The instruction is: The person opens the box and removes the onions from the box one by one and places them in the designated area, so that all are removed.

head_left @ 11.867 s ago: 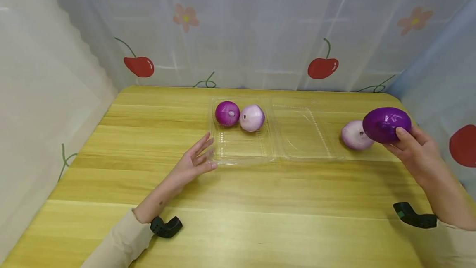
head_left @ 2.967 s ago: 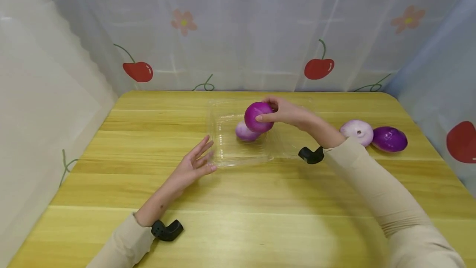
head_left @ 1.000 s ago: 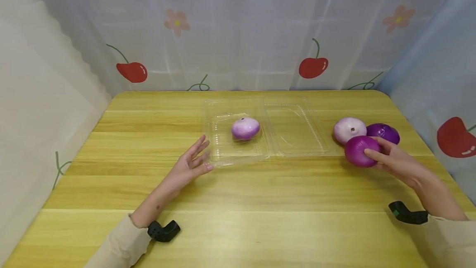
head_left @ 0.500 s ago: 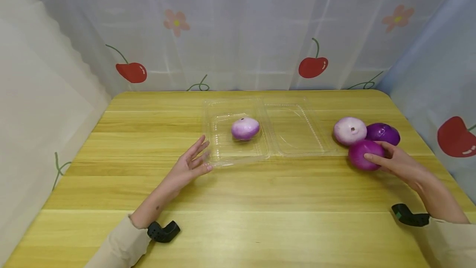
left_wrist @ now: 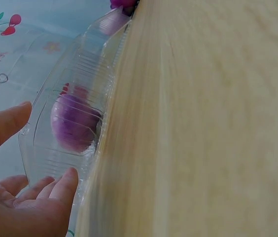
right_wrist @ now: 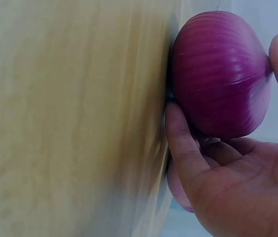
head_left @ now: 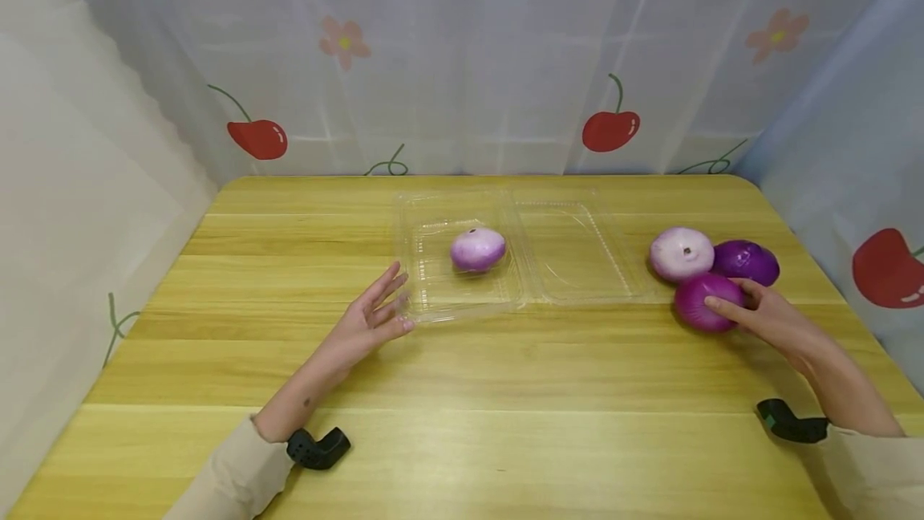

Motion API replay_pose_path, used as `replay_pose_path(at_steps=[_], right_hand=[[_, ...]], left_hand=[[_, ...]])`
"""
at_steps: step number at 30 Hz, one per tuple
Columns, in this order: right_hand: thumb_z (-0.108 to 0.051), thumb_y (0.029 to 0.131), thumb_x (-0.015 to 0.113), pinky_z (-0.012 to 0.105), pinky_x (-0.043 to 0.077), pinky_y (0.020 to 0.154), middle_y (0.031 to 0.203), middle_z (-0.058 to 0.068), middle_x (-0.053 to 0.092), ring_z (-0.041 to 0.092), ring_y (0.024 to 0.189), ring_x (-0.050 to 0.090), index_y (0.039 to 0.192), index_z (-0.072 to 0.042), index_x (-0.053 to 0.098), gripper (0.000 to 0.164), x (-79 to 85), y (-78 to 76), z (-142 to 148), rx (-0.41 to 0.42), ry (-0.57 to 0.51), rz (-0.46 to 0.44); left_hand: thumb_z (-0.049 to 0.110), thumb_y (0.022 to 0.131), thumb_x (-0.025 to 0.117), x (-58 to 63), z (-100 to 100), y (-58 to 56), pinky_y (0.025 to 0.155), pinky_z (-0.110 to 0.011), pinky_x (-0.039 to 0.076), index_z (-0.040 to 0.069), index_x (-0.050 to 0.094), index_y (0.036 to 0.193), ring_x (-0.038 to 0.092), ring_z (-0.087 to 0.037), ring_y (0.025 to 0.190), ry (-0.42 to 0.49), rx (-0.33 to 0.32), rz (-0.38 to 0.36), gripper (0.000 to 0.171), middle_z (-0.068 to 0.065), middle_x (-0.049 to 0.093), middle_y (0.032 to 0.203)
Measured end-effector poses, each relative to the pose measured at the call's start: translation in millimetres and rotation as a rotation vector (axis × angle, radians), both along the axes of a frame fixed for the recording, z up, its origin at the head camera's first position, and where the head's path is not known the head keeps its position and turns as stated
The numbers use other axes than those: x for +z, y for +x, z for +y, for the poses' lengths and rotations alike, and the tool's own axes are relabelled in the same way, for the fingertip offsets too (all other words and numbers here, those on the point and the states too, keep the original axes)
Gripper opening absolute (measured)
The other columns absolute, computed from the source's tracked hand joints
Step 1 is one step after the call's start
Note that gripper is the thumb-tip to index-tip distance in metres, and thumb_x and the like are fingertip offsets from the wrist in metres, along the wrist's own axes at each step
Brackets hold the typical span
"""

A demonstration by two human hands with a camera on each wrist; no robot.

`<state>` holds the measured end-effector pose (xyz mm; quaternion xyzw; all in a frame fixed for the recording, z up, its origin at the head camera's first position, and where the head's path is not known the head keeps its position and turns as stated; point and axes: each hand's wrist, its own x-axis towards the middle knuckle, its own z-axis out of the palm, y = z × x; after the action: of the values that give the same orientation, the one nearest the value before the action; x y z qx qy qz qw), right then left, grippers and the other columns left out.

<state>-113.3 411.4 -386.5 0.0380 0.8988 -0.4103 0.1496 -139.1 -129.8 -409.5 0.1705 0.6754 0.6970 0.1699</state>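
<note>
In the head view my right hand (head_left: 776, 323) holds a purple red onion (head_left: 707, 303) down on the table, thumb on its near side. The right wrist view shows the thumb against this onion (right_wrist: 220, 74) and the fingers along its underside. Two more onions touch it from behind: a pale peeled-looking one (head_left: 680, 255) and a dark purple one (head_left: 747, 262). My left hand (head_left: 366, 326) has its fingers spread at the left wall of a clear plastic clamshell container (head_left: 462, 315). A pale purple onion (head_left: 478, 250) sits inside its left half.
The clamshell's unfolded lid (head_left: 577, 263) lies flat to the right of its base, on the wooden table (head_left: 462, 408). A printed curtain (head_left: 462, 62) hangs behind the table and along the sides.
Since about three seconds ago, the right hand has carried the purple onion out of the clamshell to the two onions on the right. Within the last second it lowered slightly. The left hand stayed put.
</note>
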Motion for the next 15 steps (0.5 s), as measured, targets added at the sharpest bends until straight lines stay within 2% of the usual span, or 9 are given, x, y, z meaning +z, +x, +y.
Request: replay_pose_path(at_steps=[2, 5, 8, 10, 15], right_hand=[[-0.037, 0.099, 0.044, 0.032, 0.044, 0.084, 0.131, 0.044, 0.024, 0.041, 0.112, 0.036, 0.137, 0.022, 0.004, 0.08, -1.0, 1.1, 0.0, 0.002, -0.002, 0.016], [-0.034, 0.098, 0.047, 0.014, 0.042, 0.07, 0.127, 0.039, 0.033, 0.016, 0.099, 0.047, 0.136, 0.019, 0.015, 0.072, -2.7, 3.1, 0.4, 0.004, -0.002, 0.054], [-0.031, 0.098, 0.049, 0.012, 0.042, 0.068, 0.125, 0.036, 0.037, -0.004, 0.088, 0.044, 0.134, 0.018, 0.02, 0.067, -4.3, 4.5, 0.8, 0.002, -0.021, 0.081], [-0.03, 0.098, 0.049, 0.012, 0.043, 0.068, 0.125, 0.035, 0.038, -0.009, 0.085, 0.042, 0.134, 0.018, 0.02, 0.067, -4.8, 5.0, 1.0, -0.002, -0.024, 0.091], [-0.029, 0.098, 0.05, 0.013, 0.045, 0.068, 0.125, 0.036, 0.035, -0.009, 0.085, 0.041, 0.136, 0.018, 0.015, 0.07, -3.3, 5.9, 1.1, -0.013, -0.04, 0.09]], left_hand=[[0.0, 0.088, 0.062, -0.4, 0.2, 0.0, 0.096, -0.037, 0.041, 0.016, 0.009, 0.152, 0.022, -0.034, 0.135, 0.001, 0.0, -0.002, 0.084, -0.011, 0.014, 0.153], [0.0, 0.088, 0.062, -0.7, 0.4, 0.0, 0.097, -0.037, 0.04, 0.016, 0.009, 0.152, 0.022, -0.034, 0.135, -0.001, 0.001, -0.004, 0.084, -0.011, 0.015, 0.153], [0.0, 0.088, 0.062, -0.5, 0.4, 0.1, 0.097, -0.038, 0.04, 0.017, 0.009, 0.152, 0.022, -0.034, 0.135, -0.007, 0.003, -0.005, 0.085, -0.01, 0.015, 0.153], [0.0, 0.088, 0.062, -0.4, 0.3, 0.0, 0.097, -0.039, 0.04, 0.017, 0.01, 0.152, 0.022, -0.033, 0.135, -0.012, 0.004, -0.003, 0.084, -0.01, 0.015, 0.153], [0.001, 0.088, 0.063, 0.4, 0.0, -0.4, 0.097, -0.039, 0.039, 0.017, 0.01, 0.152, 0.022, -0.033, 0.135, -0.019, 0.006, 0.001, 0.084, -0.01, 0.015, 0.153]])
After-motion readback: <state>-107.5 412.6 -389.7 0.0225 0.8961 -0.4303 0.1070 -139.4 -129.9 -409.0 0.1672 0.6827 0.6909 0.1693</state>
